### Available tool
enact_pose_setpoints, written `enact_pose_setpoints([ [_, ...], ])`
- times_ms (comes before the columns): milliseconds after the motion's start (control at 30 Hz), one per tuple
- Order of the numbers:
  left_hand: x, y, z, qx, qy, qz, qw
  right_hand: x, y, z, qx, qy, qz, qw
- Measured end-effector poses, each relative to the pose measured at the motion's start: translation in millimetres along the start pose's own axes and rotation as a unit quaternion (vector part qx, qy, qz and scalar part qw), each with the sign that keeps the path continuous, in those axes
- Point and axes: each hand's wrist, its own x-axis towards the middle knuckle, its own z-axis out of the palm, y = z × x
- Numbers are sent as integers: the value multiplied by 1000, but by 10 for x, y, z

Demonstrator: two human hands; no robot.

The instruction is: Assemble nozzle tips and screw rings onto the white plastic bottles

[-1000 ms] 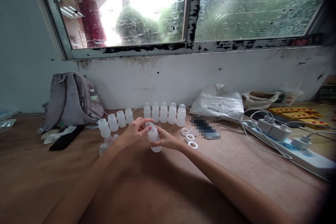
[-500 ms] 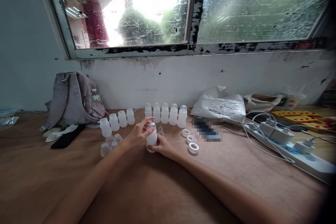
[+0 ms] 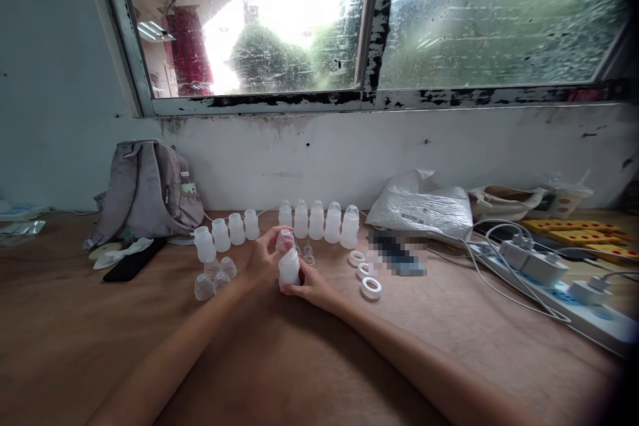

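Observation:
A frosted white bottle [image 3: 289,270] stands upright on the wooden table between my hands. My left hand [image 3: 267,256] is closed round the clear cap [image 3: 285,237] on its top. Lower down, my right hand [image 3: 308,285] grips the bottle's body from the right. Behind stands a row of several capped bottles [image 3: 316,221]. Several open bottles [image 3: 220,236] are at the left, with clear caps [image 3: 204,287] in front of them. Small clear nipples [image 3: 309,255] lie just beyond my right hand. White rings [image 3: 371,288] lie to the right.
A grey backpack [image 3: 147,193] leans on the wall at the left, near a black phone [image 3: 132,263]. A silver bag [image 3: 424,210] lies at the back right. Cables run to a white power strip [image 3: 596,316] on the right; yellow pieces [image 3: 574,233] lie behind it.
The clear cap now shows on the bottle under my left hand, which has risen slightly. My right hand still holds the body. The whole view has shifted a little.

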Motion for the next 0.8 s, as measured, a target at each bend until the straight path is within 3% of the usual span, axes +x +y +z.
enact_pose_setpoints([
  [300, -60, -208, 85, 9, -22, 4, 1000, 0, -19, 4, 12, -2, -7, 1000],
  [800, -105, -377, 207, -1, 20, 17, 1000, 2, -39, -6, -3, -18, 26, 999],
])
